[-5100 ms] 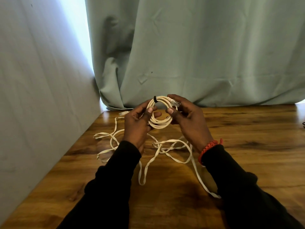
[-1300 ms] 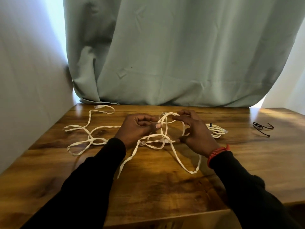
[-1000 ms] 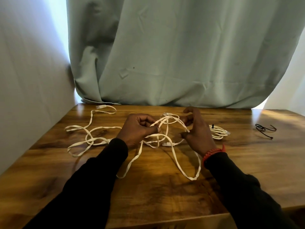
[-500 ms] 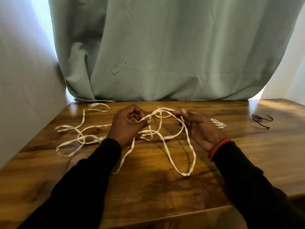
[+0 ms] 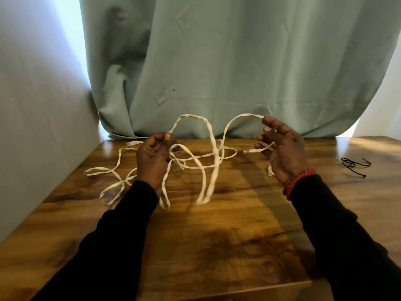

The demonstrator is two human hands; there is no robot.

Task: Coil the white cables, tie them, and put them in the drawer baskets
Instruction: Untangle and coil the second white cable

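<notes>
A long flat white cable (image 5: pixel 213 161) hangs in loose loops between my two raised hands above the wooden table (image 5: pixel 227 246). My left hand (image 5: pixel 154 157) pinches a strand of it near the middle. My right hand (image 5: pixel 282 148) grips the cable near its end, and the plug (image 5: pixel 249 151) sticks out to the left of my fingers. More of the white cable trails over the table to the left (image 5: pixel 112 177), ending in another plug (image 5: pixel 130 143) at the back. A small white bit of the coiled, tied cable (image 5: pixel 270 171) peeks out behind my right wrist.
Black cable ties (image 5: pixel 353 165) lie on the table at the right. A green curtain (image 5: pixel 217 61) hangs along the back edge and a white wall (image 5: pixel 39 116) closes off the left side. The table's front edge is near my forearms.
Both hands have lifted and moved apart, raising the cable loops off the table. My right hand now holds the plug end. The tied coil is now mostly hidden behind my right wrist.
</notes>
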